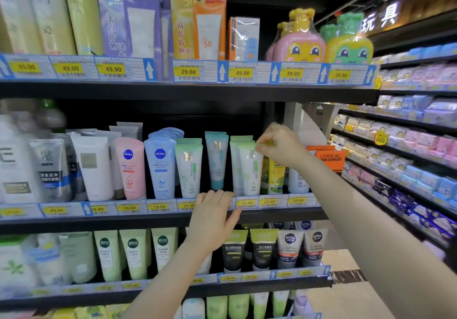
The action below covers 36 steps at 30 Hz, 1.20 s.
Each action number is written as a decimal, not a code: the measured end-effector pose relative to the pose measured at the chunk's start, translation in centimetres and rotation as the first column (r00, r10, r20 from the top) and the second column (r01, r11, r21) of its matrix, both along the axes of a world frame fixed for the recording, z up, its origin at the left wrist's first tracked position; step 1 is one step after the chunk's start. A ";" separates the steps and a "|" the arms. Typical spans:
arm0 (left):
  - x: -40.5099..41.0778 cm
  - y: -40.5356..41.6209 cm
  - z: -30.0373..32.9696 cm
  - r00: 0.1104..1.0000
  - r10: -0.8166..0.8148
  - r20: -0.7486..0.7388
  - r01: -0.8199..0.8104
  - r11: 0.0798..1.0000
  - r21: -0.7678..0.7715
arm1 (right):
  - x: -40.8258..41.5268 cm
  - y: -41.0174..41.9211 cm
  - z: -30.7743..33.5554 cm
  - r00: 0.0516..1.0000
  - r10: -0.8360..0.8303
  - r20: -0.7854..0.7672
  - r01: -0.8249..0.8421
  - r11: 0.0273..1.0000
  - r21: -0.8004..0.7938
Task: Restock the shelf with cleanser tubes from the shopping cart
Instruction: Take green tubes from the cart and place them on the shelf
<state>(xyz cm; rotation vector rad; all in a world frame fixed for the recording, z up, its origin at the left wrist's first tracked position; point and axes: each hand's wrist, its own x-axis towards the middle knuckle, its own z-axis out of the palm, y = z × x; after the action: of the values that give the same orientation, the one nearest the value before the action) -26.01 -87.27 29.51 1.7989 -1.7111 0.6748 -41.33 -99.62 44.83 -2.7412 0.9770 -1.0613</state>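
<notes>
Pale green and white, the plastic cleanser tube [251,170] is standing cap-down at the front of the dark middle shelf [160,222], among other tubes. The right hand [280,145] is pinching its crimped top edge. The left hand [214,216] is resting on the shelf's price-label strip [158,206], fingers relaxed, holding nothing.

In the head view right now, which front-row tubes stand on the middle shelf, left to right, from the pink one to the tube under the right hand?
Pink Nivea tube → light-blue Nivea tube → white tube with green top → teal tube → white-and-green tube, its top pinched by the right hand.
</notes>
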 end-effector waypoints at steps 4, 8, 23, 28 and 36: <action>-0.1 0.2 0.3 1.000 -0.016 -0.006 0.017 1.000 0.021 | -0.3 0.3 -0.3 0.999 -0.008 -0.040 0.007 0.999 -0.031; 0.1 1.0 1.0 0.996 -0.092 -0.013 0.092 0.995 0.036 | -0.9 1.1 -1.4 0.995 -0.094 -0.045 0.081 0.968 -0.238; 0.3 8.4 0.5 0.988 0.020 0.152 -0.025 0.999 0.030 | -3.7 11.5 -13.5 0.984 -0.147 -0.101 0.120 0.965 -0.234; -0.9 14.2 -2.7 0.989 0.094 0.118 -0.103 0.992 0.079 | -4.4 16.0 -18.3 0.984 -0.077 -0.161 0.055 0.989 -0.137; -4.4 29.2 -11.5 0.937 0.349 -0.005 -0.332 0.893 0.304 | -5.1 25.2 -26.6 0.947 0.145 -0.285 -0.137 0.989 0.048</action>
<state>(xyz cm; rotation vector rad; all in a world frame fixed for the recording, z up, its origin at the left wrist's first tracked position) -30.37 -58.08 18.01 2.3441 -1.5344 0.5114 -46.38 -74.38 18.28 -2.9456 0.7973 -0.6338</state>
